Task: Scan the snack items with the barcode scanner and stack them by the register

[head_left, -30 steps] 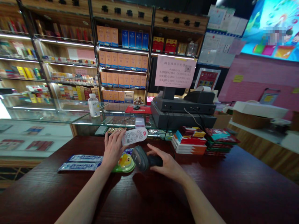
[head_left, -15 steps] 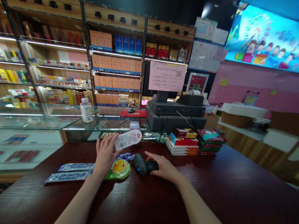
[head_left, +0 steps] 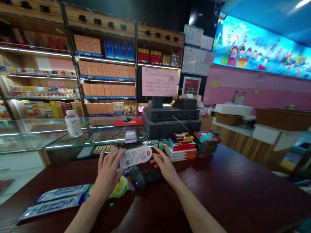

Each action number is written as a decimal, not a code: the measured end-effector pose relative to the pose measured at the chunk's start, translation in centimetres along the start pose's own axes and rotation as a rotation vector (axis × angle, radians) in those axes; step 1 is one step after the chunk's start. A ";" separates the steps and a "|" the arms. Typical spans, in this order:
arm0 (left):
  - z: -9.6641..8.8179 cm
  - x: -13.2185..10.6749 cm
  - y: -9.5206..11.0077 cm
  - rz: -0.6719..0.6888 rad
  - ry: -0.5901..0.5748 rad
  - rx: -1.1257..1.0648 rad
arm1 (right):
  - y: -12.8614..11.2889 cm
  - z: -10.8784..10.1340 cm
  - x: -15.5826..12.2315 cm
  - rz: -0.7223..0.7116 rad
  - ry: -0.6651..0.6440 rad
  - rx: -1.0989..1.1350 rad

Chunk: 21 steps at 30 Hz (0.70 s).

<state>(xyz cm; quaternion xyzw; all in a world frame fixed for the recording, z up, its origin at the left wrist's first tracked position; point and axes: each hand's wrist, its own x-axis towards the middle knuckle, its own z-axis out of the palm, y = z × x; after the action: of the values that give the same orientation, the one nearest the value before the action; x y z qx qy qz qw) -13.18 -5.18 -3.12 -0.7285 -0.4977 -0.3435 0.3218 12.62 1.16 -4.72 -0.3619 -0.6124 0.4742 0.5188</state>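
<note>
My left hand (head_left: 108,173) holds up a flat white oval pack (head_left: 136,156) with printed text and a barcode, above the dark wooden counter (head_left: 218,197). My right hand (head_left: 165,165) hovers with its fingers spread just right of the pack's end, holding nothing. A black barcode scanner (head_left: 142,179) lies on the counter under and between the hands, a blue light showing on it. A green and yellow toy pack (head_left: 120,187) lies partly hidden under my left wrist.
Two long blue-white packets (head_left: 55,199) lie at the counter's left. Stacks of red and green packs (head_left: 191,145) stand behind, before a till with a monitor (head_left: 170,115). A glass case (head_left: 48,136) with a white bottle (head_left: 73,123) and stocked shelves fill the left.
My right hand has let go of the scanner, which now lies on the counter, and has risen toward the white pack. The view has swung to the right.
</note>
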 end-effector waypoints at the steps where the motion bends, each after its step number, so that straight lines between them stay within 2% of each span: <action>1: 0.1 0.0 0.2 0.012 -0.008 -0.008 | -0.1 0.0 0.0 -0.004 0.013 0.000; 5: 0.4 0.0 0.8 0.018 -0.016 -0.041 | 0.1 -0.2 0.2 -0.021 0.042 -0.019; 8: 0.5 0.0 0.8 -0.040 -0.038 -0.018 | 0.5 -0.2 0.4 -0.024 0.051 -0.022; 12: 0.8 0.2 0.9 -0.090 -0.168 -0.038 | 1.0 0.0 0.8 -0.019 0.067 -0.057; 19: 1.1 1.1 1.4 -0.230 -0.353 -0.252 | 1.1 -0.3 1.7 -0.045 0.091 -0.261; 21: 1.0 1.6 1.4 -0.251 -0.373 -0.332 | 0.9 -0.7 1.9 -0.044 0.097 -0.280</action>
<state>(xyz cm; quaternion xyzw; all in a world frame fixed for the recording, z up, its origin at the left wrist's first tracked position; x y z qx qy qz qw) -11.26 -4.02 -2.57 -0.7546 -0.5716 -0.3175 0.0557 12.85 3.32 -4.98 -0.4396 -0.6546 0.3546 0.5025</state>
